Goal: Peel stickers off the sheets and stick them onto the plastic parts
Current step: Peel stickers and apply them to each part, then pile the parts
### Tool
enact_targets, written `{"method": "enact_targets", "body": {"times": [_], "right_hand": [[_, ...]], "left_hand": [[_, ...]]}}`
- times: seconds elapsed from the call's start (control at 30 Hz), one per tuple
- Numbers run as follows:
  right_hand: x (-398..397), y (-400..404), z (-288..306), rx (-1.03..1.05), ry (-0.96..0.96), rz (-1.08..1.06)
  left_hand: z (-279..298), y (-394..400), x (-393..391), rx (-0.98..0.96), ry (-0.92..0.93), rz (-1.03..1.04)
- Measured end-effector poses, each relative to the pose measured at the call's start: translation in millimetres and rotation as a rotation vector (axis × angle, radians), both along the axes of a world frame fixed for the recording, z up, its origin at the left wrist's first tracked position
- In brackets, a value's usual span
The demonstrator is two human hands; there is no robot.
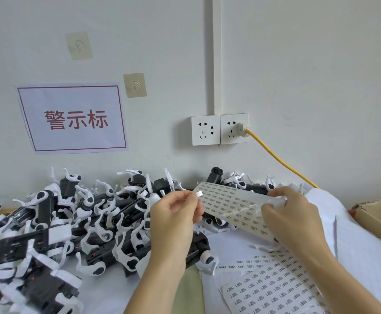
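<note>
Plastic parts [55, 225], black and white, heaped at 9 o'clock. Left hand [173, 220] at centre pinches a small white sticker [199, 194] at its fingertips. Right hand [296, 218], 3 o'clock of it, grips the lifted sticker sheet [232, 207]. More sheets [273, 293] lie flat at 5 o'clock.

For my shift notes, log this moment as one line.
left hand: pinches peeled sticker | right hand: holds sticker sheet | plastic parts: piled, none in hand
</note>
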State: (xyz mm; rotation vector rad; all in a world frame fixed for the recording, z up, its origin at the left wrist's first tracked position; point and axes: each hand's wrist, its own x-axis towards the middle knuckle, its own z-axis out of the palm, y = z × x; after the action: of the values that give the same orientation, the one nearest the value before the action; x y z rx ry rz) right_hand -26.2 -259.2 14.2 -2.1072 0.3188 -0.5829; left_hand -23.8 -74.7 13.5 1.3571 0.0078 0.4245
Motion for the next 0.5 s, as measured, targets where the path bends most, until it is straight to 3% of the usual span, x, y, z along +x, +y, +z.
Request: {"method": "enact_targets", "body": {"times": [0.1, 0.17, 0.23, 0.3, 0.4, 0.5], "right_hand": [[-1.9, 1.8, -4.2, -0.280, 0.079, -0.108], [-4.8, 9.5, -4.0, -0.395, -0.005, -0.131], [-9.1, 20.0, -1.3, -0.338, -0.193, -0.014], [-14.7, 33.4, 0.1, -0.204, -0.318, 0.245], [-24.8, 52.9, -0.4, -0.105, -0.355, 0.570], [-27.3, 59.7, 0.0, -0.037, -0.355, 0.659]], "left_hand": [[0.1, 0.0, -0.6, -0.003, 0.002, 0.005], [-0.5, -0.6, -0.9, 0.006, 0.005, 0.020], [-1.2, -1.9, -1.5, 0.030, 0.001, 0.044], [-1.5, -3.2, -2.5, 0.057, -0.016, 0.069], [-2.1, -4.7, -3.0, 0.123, -0.041, 0.098], [-2.1, -6.7, -3.4, 0.170, -0.068, 0.107]]}}
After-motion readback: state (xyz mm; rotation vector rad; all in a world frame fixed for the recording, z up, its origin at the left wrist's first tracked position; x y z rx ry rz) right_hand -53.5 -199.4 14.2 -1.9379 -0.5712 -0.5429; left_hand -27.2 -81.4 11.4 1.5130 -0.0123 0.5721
